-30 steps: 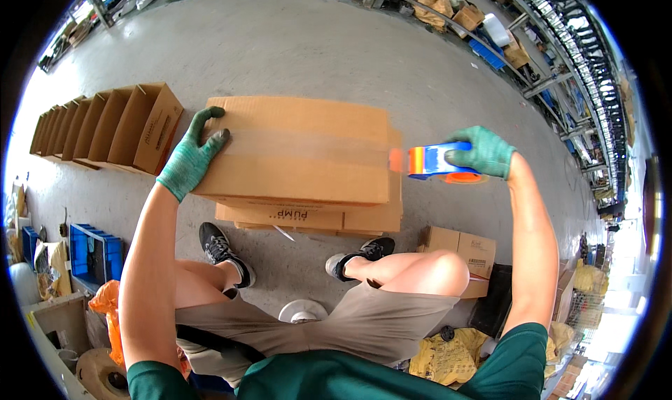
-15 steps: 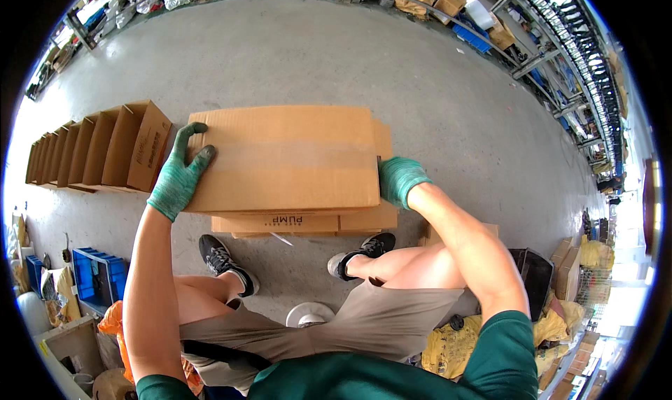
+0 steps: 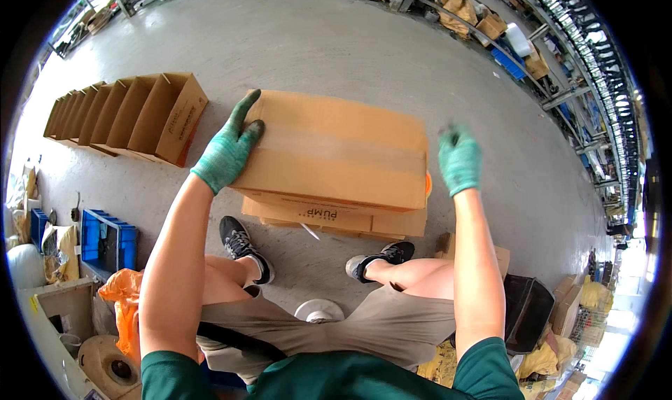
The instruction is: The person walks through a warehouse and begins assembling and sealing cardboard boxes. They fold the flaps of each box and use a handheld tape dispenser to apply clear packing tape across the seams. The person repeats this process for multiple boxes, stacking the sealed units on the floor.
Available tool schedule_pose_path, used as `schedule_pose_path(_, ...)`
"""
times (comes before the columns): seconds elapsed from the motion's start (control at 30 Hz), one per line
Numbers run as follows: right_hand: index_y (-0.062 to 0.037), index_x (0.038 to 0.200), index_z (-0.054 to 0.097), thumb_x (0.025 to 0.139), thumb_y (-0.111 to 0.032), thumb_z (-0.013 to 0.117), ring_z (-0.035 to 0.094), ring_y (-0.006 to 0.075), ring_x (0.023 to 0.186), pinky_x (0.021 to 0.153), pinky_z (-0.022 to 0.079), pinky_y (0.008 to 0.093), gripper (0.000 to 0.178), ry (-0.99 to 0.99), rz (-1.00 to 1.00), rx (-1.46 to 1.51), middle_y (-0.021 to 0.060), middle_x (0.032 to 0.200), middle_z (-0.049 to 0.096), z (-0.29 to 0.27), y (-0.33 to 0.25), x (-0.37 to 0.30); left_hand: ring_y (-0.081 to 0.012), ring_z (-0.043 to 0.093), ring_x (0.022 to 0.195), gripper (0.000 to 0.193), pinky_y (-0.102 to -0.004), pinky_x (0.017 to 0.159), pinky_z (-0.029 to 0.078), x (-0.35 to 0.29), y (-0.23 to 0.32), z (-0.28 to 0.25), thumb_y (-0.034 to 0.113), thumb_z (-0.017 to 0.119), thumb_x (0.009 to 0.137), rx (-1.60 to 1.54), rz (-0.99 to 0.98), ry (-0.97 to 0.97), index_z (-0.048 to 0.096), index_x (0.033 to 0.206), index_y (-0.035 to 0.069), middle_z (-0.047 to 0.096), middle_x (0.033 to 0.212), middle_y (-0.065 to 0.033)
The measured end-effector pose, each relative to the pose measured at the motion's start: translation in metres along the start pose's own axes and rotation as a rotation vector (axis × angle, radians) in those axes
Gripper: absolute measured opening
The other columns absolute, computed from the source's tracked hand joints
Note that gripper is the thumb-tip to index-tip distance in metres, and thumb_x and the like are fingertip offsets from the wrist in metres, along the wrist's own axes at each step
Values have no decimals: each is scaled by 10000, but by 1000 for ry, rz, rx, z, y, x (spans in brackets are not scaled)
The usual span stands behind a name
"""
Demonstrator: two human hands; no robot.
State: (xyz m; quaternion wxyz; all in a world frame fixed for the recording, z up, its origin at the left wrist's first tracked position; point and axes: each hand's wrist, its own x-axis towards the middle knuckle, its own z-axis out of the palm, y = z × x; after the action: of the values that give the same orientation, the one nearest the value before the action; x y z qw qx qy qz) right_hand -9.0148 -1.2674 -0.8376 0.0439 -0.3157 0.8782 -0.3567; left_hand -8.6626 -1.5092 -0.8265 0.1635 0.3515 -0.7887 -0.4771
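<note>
left hand: green-gloved, fingers spread flat on the near-left corner of the taped brown cardboard box, apparently steadying it.
right hand: gloved, blurred, empty, fingers loosely apart, just right of the box.
box: between both hands, stacked on flattened cartons.

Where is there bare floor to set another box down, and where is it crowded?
Bare grey floor lies beyond the taped box, and between it and the row of open boxes. Floor right of the right hand is also bare. It is crowded by the blue crate at lower left and the shelves at upper right.
</note>
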Motion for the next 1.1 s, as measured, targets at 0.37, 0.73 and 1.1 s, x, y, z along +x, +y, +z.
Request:
schedule_pose_path(0.37, -111, 1456, 449, 1018, -500, 384, 273, 464, 1444, 1204, 188, 564, 588, -138, -646, -359, 196, 1517, 400, 130, -178, -44, -299, 436, 1374, 683, -376, 1150, 322, 7, -5, 5, 307, 536, 1026, 130, 12, 32, 187, 1587, 135, 445, 1493, -221)
schedule_pose_path(0.73, -72, 1525, 325, 986, -654, 335, 276, 350, 1465, 1194, 253, 492, 793, -255, 110, 392, 153, 1577, 316, 31, -18, -24, -197, 536, 1236, 698, -331, 1089, 396, 2, -9, 9, 568, 522, 981, -435, -405, 14, 469, 1453, 57, 584, 1343, -125)
schedule_pose_path(1.1, -71, 1520, 358, 966, -552, 535, 505, 272, 1309, 1112, 401, 427, 755, -281, 95, 1415, 110, 1480, 476, -32, -75, -63, -224, 625, 1043, 731, -370, 955, 506, -19, 33, -78, 710, 345, 967, -1132, 149, -23, 627, 1190, 74, 664, 1150, -100)
